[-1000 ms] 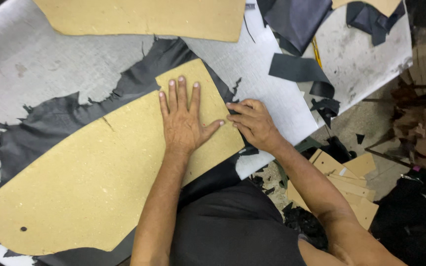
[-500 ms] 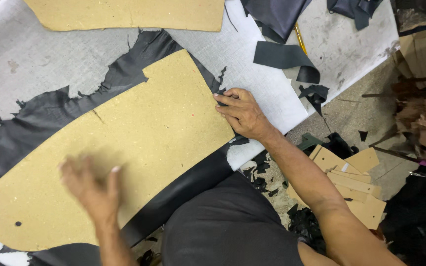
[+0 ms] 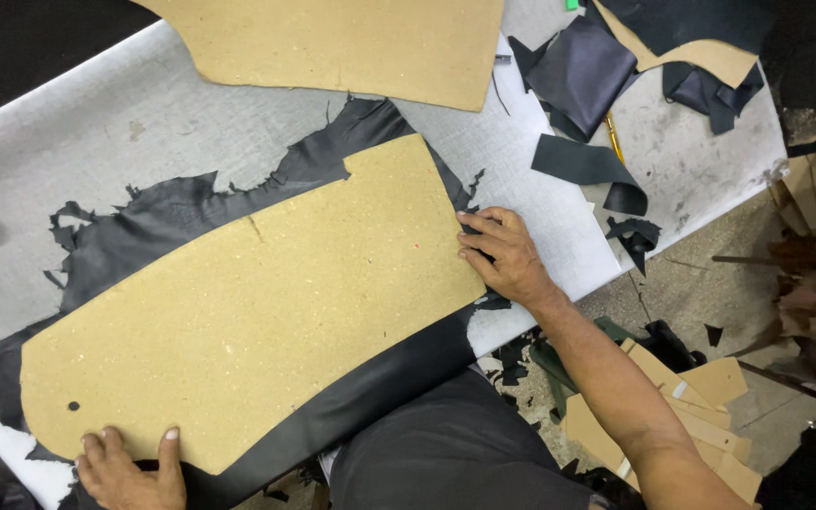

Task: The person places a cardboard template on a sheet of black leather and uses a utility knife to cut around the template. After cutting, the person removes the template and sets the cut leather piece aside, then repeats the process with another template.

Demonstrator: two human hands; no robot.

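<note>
Fingers of the left hand (image 3: pixel 129 467) lie flat on the near, rounded end of the tan pattern board (image 3: pixel 247 302), spread and pressing down rather than gripping; the thumb side is partly out of frame. Off to the right, the right hand (image 3: pixel 501 253) rests at the board's right edge with its fingers bunched close on that edge; whether it pinches a small tool there cannot be told.

Between the two hands the pattern board lies flat on a black leather hide (image 3: pixel 153 222), which spreads out beyond the board on its far and left sides and hangs over the near counter edge towards the person's lap. The board looks stiff and light, likely to slide on the smooth leather unless pinned from above, so flat palms near its ends seem the sound hold. The hide looks soft and limp, with ragged edges that would fold if lifted by one corner.

Beyond the hands, on the pale counter (image 3: pixel 134 123), lies a second tan board (image 3: pixel 351 42). Beyond the right hand sit dark leather offcuts (image 3: pixel 587 165), and further right a yellow pencil-like stick (image 3: pixel 613 137). Cardboard scraps (image 3: pixel 682 397) lie on the floor beside the right forearm.
</note>
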